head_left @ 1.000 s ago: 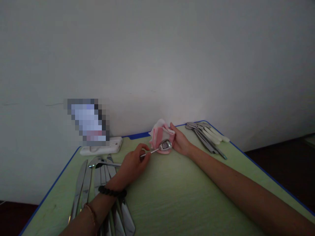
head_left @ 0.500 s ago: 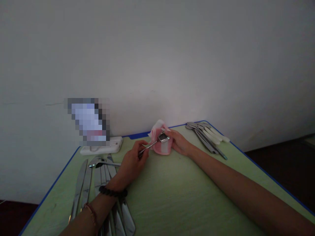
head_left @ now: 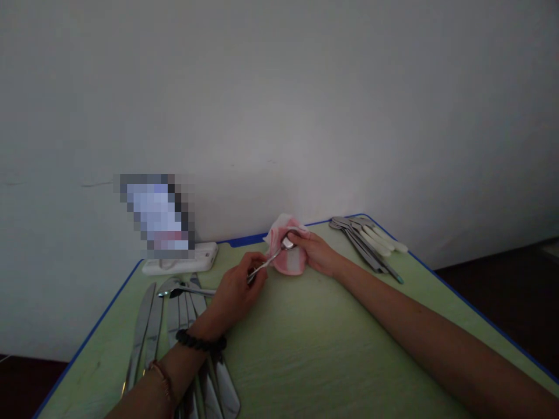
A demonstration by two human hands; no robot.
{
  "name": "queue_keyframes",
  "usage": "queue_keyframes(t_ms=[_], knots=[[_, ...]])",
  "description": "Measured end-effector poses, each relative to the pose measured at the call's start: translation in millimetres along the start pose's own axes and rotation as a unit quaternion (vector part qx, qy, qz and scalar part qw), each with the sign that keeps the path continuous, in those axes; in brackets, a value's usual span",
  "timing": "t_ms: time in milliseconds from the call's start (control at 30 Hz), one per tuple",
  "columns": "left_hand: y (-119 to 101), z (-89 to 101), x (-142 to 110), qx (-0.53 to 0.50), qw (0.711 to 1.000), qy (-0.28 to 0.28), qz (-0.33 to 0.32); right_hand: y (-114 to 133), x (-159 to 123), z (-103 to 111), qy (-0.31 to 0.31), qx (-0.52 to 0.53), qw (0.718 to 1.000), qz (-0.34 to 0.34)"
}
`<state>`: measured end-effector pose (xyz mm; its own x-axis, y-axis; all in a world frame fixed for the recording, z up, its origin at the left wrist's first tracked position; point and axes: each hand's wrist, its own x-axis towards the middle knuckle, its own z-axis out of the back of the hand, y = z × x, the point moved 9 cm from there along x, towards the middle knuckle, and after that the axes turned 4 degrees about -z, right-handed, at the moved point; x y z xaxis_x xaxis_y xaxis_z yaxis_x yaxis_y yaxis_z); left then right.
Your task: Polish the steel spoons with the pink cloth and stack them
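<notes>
My left hand (head_left: 242, 285) is closed around the handle of a metal spoon (head_left: 273, 256), whose bowl points away to the upper right. At the bowl end, my right hand (head_left: 315, 251) grips a pink and white cloth (head_left: 293, 265), its thumb pressing on the spoon's bowl. The cloth lies behind and under the bowl. Below my left forearm, several metal knives (head_left: 142, 331) and other cutlery are spread on the table, partly hidden by the arm. Another spoon (head_left: 172, 289) lies across them, its handle end running behind my left hand.
The green table (head_left: 314, 349) has a blue edge and stands against a grey wall (head_left: 279, 105). A blurred-out phone (head_left: 155, 215) leans on a white stand (head_left: 181, 260) at the back left. At the back right lies a pile of spoons and white-handled cutlery (head_left: 371, 244).
The spoon's bowl has turned over in the cloth, and my right thumb has moved onto it. My left fingers have shifted slightly along the handle. The other cutlery stays put.
</notes>
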<state>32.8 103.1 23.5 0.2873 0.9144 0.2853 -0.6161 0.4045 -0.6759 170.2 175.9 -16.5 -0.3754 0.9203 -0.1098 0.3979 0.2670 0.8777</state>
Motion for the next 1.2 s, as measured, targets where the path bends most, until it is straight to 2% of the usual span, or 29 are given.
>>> queue_keyframes(t_ms=[67,233,300,467,667,1033,1200], knots=[[-6,-3.5,-1,0.022,0.999,0.019,-0.022,0,1,0,-0.007,0.014,1.0,-0.002],[-18,-19.3,-5,0.09,0.987,0.11,-0.072,2,-1,-5,0.003,0.037,0.999,-0.006],[-24,-21.9,-6,0.102,0.981,0.126,-0.102,1,-2,-5,0.003,0.038,0.999,-0.016],[-33,-25.5,-10,0.115,0.969,0.139,-0.169,2,-1,-5,0.004,0.045,0.999,-0.015],[-27,-31.5,-13,0.134,0.964,0.15,-0.177,3,0,1,-0.034,0.061,0.997,-0.012],[-27,-38.6,-17,0.169,0.947,0.179,-0.205,8,-4,-14,0.049,0.059,0.997,0.004],[-29,-38.9,-18,0.176,0.943,0.177,-0.218,5,-1,-14,0.048,0.073,0.996,-0.014]])
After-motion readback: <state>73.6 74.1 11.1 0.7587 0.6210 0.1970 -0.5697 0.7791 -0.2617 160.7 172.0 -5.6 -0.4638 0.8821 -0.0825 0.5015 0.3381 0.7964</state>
